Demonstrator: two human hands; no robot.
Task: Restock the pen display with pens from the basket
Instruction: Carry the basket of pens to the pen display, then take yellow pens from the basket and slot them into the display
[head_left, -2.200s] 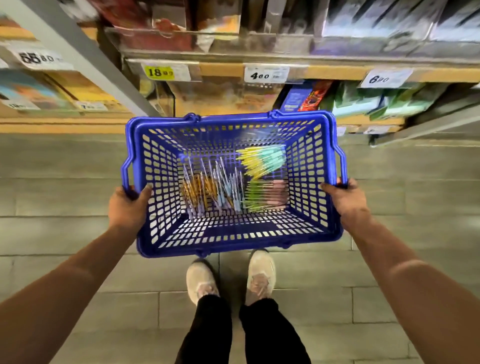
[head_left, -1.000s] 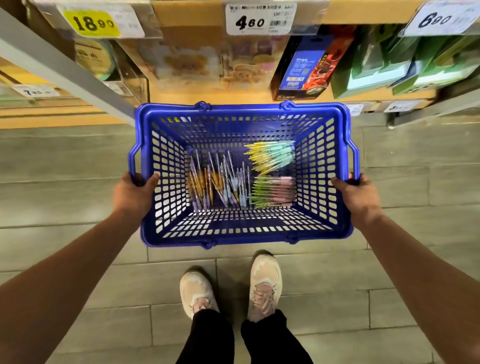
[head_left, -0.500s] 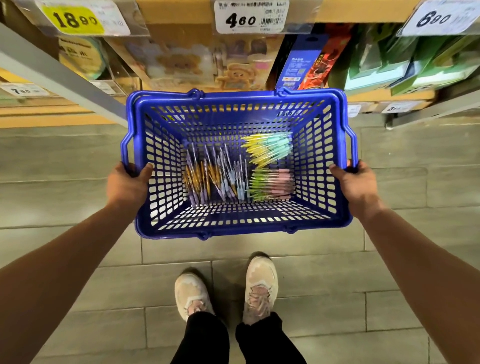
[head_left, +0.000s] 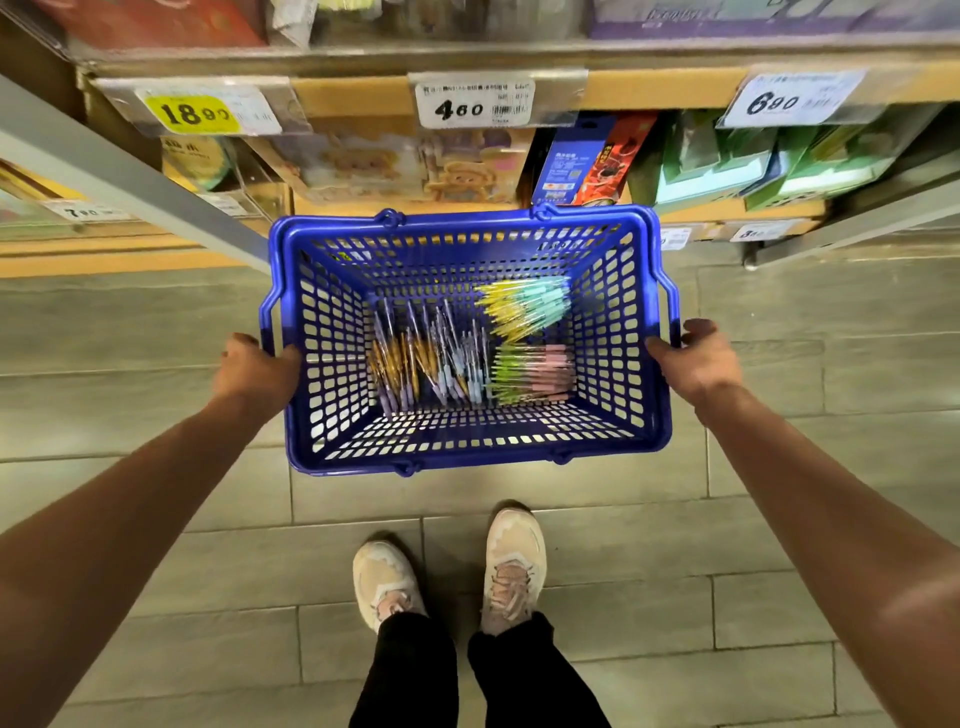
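i see my left hand (head_left: 254, 369) gripping the left rim of the blue basket (head_left: 332, 441) and my right hand (head_left: 696, 364) gripping its right rim, fingers curled over the edge. the pens (head_left: 467, 353) lie on the basket floor between both hands: orange and purple ones left, yellow-teal and green-pink bundles right. below is grey tiled floor (head_left: 675, 545); beyond the far edge, a shelf (head_left: 363, 93) with price tags (head_left: 475, 104).

The basket (head_left: 470, 462) has been carried nearer the shelf (head_left: 353, 96), it seems; its price tags (head_left: 475, 104) show larger
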